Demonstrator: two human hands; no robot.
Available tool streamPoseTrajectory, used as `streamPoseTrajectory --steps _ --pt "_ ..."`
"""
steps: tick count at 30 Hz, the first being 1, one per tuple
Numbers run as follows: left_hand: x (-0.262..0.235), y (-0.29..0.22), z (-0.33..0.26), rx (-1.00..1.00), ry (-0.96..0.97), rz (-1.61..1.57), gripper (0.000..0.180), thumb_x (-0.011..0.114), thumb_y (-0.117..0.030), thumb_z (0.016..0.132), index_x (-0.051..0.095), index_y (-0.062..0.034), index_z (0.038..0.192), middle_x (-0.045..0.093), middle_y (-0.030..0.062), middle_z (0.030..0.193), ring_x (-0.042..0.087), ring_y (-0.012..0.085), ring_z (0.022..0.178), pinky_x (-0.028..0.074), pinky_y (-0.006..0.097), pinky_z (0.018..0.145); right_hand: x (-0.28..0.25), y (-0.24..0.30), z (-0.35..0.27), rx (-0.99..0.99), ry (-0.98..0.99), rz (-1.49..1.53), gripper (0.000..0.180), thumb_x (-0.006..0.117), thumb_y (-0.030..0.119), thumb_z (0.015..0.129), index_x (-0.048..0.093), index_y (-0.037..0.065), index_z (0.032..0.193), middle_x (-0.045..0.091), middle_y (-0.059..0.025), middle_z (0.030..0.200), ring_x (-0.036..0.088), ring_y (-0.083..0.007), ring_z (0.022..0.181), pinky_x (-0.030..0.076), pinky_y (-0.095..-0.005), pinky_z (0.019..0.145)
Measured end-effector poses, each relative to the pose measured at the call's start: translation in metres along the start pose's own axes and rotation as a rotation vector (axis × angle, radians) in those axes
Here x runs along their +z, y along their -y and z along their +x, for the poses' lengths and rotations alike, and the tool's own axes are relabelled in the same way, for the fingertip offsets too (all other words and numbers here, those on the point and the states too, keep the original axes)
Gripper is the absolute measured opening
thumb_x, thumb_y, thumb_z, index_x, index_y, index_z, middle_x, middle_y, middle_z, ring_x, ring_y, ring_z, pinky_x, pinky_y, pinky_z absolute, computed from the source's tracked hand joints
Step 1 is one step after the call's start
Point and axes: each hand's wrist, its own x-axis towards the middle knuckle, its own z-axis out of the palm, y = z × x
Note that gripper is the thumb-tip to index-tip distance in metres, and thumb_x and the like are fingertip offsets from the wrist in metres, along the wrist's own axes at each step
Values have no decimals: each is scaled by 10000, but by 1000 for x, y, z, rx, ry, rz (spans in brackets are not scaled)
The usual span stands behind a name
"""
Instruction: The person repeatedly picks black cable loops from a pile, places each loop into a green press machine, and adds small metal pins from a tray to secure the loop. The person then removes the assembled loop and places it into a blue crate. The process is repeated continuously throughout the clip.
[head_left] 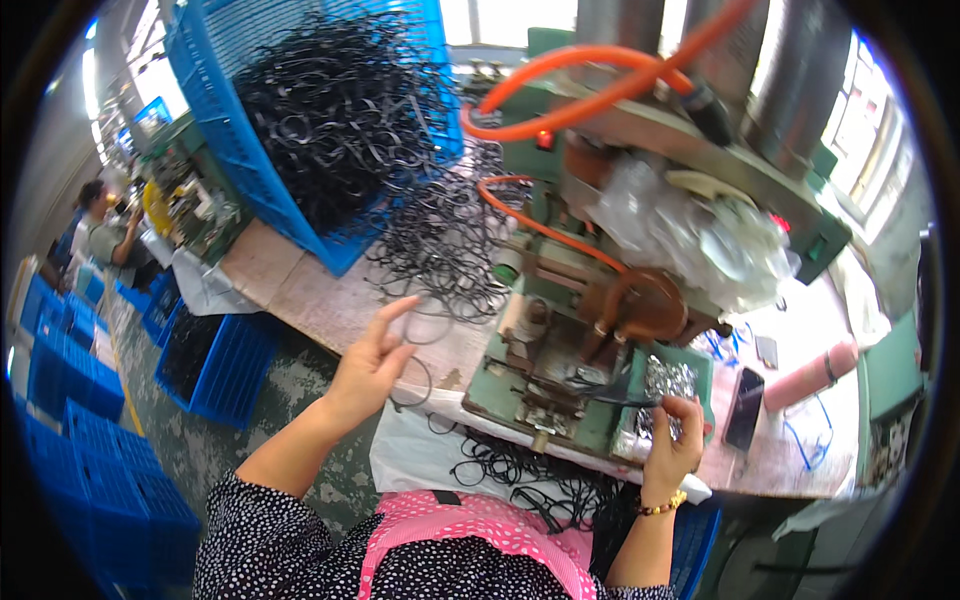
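My left hand (pixel 368 368), thumb and forefinger curved toward each other, holds a thin dark looped cord (pixel 430 380) above the table's front edge. Its loops are faint and partly blurred. At the green-based press (pixel 490 385), my right hand (pixel 676 445) pinches a slim dark tool (pixel 622 400) that looks like tweezers. The tool's far end points left into the metal fixture (pixel 552 390); what its tip touches is too small to make out. Small shiny metal pieces (pixel 670 380) lie in a tray right beside my right hand.
A blue crate (pixel 345 255) full of black cords leans at the back left, with more cords (pixel 440 245) spilled on the table. An orange hose (pixel 560 60) loops overhead. A phone (pixel 743 408) and a pink bottle (pixel 812 374) lie right. Cords hang at my lap; people work far left.
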Motion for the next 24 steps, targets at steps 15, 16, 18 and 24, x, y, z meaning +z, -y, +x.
streamPoseTrajectory --steps 15,16,18,24 --pt "26 -68 -9 144 122 -432 336 494 -160 1015 511 40 1284 658 101 835 609 104 694 466 217 638 21 65 14 151 87 574 118 625 -102 824 656 -17 900 617 -67 920 566 -180 902 420 -290 885" --pt "29 -71 -9 99 124 -475 335 503 -181 1013 518 40 1264 667 109 845 626 116 712 482 227 661 23 69 15 124 88 548 115 622 -100 826 655 -16 898 620 -70 928 568 -186 903 419 -298 894" --pt "34 -75 -8 68 105 -639 339 521 -222 1009 533 41 1222 684 124 865 662 139 747 514 246 708 29 75 18 107 99 577 125 616 -93 836 659 0 908 625 -73 932 574 -192 905 394 -343 975" --pt "20 -89 6 207 261 -590 225 604 41 897 645 34 1118 653 84 1003 594 88 860 462 221 732 51 87 16 106 130 584 221 624 -67 878 604 -8 1089 596 -48 1042 556 -134 994 421 -274 940"
